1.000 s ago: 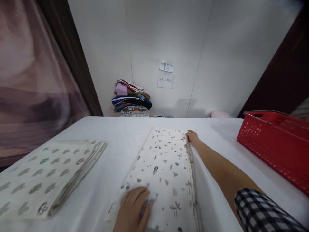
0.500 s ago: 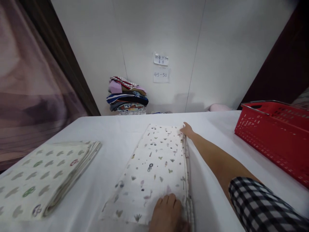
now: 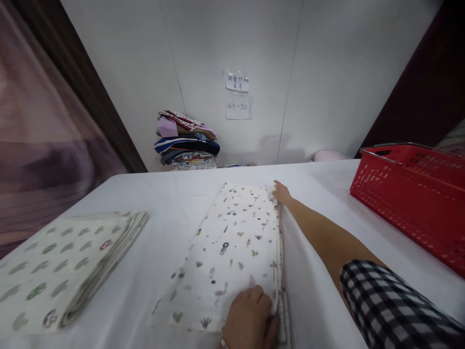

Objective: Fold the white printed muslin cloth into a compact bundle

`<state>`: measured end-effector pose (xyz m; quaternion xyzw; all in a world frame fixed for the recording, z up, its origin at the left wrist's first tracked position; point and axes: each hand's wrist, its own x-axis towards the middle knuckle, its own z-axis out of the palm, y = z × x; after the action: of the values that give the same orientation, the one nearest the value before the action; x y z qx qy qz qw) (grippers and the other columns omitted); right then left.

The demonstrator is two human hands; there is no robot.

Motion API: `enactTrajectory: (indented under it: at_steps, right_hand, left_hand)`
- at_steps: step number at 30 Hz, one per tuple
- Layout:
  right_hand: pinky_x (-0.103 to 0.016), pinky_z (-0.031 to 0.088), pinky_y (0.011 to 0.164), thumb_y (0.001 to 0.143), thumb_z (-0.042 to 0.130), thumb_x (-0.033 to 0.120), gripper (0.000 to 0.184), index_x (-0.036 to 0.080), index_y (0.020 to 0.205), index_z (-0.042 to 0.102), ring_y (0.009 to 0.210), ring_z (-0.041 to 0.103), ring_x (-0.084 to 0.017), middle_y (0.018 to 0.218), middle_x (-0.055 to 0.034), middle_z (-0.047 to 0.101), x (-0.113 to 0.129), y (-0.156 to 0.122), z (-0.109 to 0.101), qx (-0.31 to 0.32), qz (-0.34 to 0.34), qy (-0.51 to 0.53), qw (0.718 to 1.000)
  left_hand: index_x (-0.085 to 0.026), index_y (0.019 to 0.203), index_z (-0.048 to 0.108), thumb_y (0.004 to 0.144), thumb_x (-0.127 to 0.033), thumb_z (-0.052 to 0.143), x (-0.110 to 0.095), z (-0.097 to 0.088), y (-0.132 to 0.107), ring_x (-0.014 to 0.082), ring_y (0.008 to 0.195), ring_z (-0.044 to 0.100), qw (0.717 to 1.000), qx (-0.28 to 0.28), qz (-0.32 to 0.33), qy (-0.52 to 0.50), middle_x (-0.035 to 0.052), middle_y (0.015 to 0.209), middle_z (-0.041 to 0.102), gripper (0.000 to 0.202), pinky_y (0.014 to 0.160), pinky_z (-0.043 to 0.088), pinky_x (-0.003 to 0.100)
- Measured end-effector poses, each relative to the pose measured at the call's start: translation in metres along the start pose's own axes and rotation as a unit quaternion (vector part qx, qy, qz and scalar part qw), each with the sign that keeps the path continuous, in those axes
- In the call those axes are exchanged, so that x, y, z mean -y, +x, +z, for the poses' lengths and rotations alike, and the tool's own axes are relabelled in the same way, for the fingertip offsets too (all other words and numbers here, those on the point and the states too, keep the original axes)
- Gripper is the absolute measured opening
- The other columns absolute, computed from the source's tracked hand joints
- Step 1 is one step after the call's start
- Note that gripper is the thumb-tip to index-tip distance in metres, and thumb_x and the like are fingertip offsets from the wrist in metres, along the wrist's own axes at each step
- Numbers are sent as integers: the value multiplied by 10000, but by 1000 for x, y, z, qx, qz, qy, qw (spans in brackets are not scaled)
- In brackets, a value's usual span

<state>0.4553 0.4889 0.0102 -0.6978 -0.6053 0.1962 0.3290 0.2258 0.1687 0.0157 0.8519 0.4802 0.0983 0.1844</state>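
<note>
A folded white cloth with small printed motifs (image 3: 232,247) lies lengthwise in the middle of the white table (image 3: 174,203). My left hand (image 3: 250,322) rests on its near right corner, fingers bent and pinching the layered edge. My right hand (image 3: 281,193) reaches along the cloth's right side, arm stretched out, and its fingers close on the far right corner. A black-and-white checked sleeve (image 3: 392,310) covers my upper right arm.
A second folded cloth with green cloud-like shapes (image 3: 61,264) lies at the near left. A red plastic basket (image 3: 410,194) stands at the right. A stack of folded clothes (image 3: 187,143) sits against the back wall under two paper notes (image 3: 238,94). A curtain hangs at the left.
My left hand slid from the cloth's near left side to its near right corner and now pinches the edge. The view tilted slightly upward. The right hand stayed on the far corner.
</note>
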Motion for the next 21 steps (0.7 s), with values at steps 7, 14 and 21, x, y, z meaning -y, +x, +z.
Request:
enactTrajectory:
  at_steps: [7, 14, 21]
  right_hand:
    - [-265, 495, 674, 686, 519, 142, 636, 178, 1312, 407, 803, 604, -162, 1069, -74, 609, 1, -3, 4, -7, 5, 117, 993]
    - [-279, 498, 658, 676, 575, 171, 614, 164, 1276, 447, 756, 594, -156, 962, -59, 626, 3, 2, 6, -6, -6, 193, 981]
    - [-362, 466, 812, 602, 618, 124, 539, 152, 1137, 564, 917, 573, -207, 962, -62, 630, 0, 7, 12, -16, -19, 177, 984]
  left_hand:
    - [-209, 830, 578, 722, -417, 569, -3, -10, 3, 200, 815, 526, 999, 36, -11, -23, 37, 895, 563, 234, 700, 402, 325]
    - [-211, 831, 569, 727, -402, 570, -1, -6, 0, 195, 817, 510, 1000, 20, 11, -20, 37, 893, 556, 218, 705, 396, 324]
    - [-215, 855, 571, 708, -377, 594, -1, -3, 0, 203, 841, 499, 999, 32, -5, -31, 35, 921, 551, 220, 733, 390, 342]
